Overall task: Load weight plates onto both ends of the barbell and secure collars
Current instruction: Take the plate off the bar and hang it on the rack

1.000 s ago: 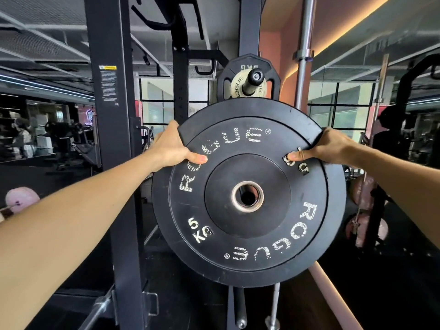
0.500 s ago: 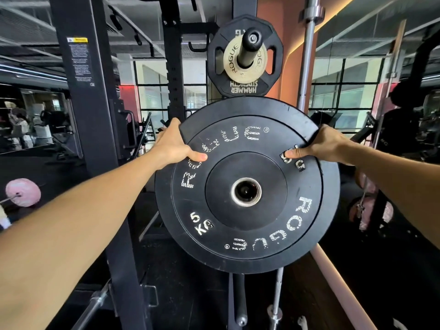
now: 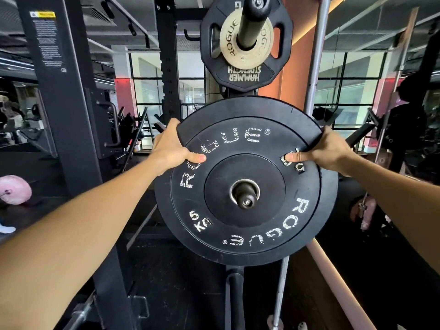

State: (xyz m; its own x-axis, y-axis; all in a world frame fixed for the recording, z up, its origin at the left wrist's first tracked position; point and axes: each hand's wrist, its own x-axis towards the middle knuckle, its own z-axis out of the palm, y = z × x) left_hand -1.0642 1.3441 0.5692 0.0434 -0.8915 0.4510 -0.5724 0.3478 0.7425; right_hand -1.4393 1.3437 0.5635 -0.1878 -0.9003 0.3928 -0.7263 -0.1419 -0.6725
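A big black 5 kg bumper plate with white lettering fills the middle of the view, upright and facing me. My left hand grips its upper left rim, thumb on the face. My right hand grips the upper right rim the same way. A dark round peg end shows through the plate's steel centre hole, low in the hole. Whether this is a barbell sleeve or a rack's storage peg I cannot tell.
Above hangs a black grip plate with a small tan plate on a dark peg. A black rack upright stands at left, a steel bar leans at right. A pink plate lies far left.
The view has dropped and closed in. The plate's centre hole, see-through a second ago, now has a dark peg end inside it. Both hands keep the same grip.
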